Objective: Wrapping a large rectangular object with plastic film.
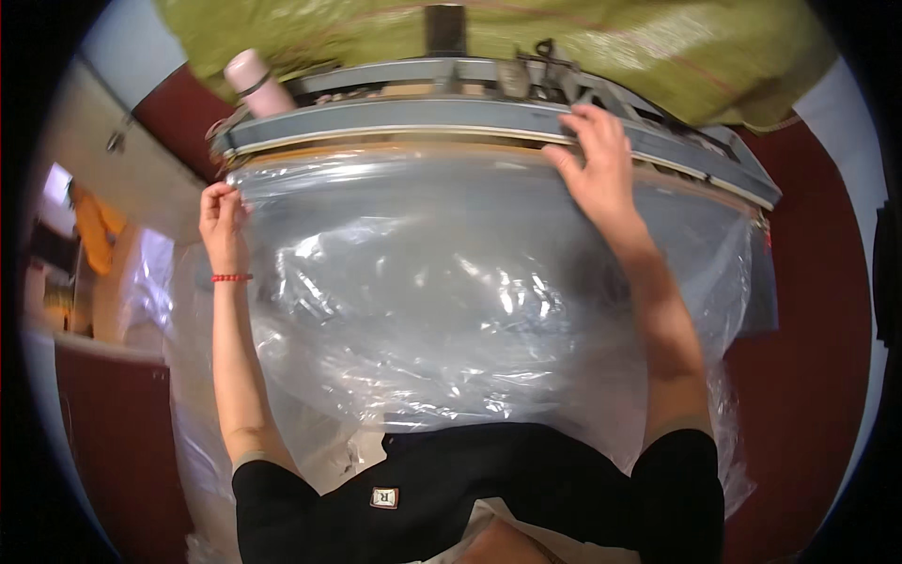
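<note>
Head view: a clear plastic film (423, 254) lies spread between the person's arms, wrinkled and glossy, its far edge along a long grey metal frame (404, 119). Left hand (224, 216) is at the film's far left corner — grip pressed together, thumb and fingers pinching the film edge. A red beaded bracelet (232, 278) circles that wrist. Right hand (601, 169) is at the frame, right of its middle; grip spread, fingers bent, nothing held — contact with the frame cannot be told. A pink bottle (246, 73) with a dark band leans at the frame's far left. Green woven sheeting (620, 42) lies beyond.
</note>
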A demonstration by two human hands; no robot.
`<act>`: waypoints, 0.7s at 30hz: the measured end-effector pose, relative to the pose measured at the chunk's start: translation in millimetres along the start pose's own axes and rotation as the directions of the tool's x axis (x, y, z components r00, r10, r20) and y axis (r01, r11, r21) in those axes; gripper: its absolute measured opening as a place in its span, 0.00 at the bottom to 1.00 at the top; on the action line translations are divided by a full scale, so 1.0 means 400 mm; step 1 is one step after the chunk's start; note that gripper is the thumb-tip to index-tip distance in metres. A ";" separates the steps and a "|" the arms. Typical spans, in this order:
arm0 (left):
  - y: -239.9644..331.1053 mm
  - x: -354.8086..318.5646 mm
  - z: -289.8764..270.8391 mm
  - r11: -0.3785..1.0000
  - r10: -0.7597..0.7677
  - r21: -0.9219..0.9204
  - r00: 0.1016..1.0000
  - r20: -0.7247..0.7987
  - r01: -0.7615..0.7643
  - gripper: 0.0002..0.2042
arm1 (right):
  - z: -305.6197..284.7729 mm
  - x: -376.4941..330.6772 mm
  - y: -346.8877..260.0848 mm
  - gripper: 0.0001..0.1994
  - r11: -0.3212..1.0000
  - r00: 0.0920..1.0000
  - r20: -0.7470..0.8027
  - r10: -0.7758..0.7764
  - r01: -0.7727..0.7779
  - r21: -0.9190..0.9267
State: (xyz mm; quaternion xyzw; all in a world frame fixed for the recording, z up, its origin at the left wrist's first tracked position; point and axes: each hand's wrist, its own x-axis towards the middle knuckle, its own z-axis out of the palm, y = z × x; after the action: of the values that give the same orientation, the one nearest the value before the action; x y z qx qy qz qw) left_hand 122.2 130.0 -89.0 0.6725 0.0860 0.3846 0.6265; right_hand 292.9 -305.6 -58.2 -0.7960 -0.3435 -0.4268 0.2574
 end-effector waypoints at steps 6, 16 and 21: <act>0.024 -0.049 -0.122 0.957 -0.013 0.291 1.000 0.004 0.011 0.10 | 0.061 -0.135 -0.023 0.08 0.612 0.689 0.666 0.286 -0.666 0.426; -0.154 -0.140 -0.306 0.453 -0.038 0.866 0.966 0.254 -0.210 0.17 | -0.218 -0.267 0.118 0.05 0.586 0.452 0.808 0.378 -0.793 0.170; -0.173 -0.116 -0.298 0.509 -0.021 0.845 0.979 0.202 -0.163 0.16 | -0.139 -0.196 -0.021 0.13 0.892 0.837 0.546 0.028 -0.267 0.363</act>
State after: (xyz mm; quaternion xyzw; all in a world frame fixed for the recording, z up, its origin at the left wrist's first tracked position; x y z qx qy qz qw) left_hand 41.3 208.7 -180.4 0.9295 0.1779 0.2528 0.2012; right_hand 227.2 -364.9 -96.5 -0.8311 -0.4211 -0.0849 0.3533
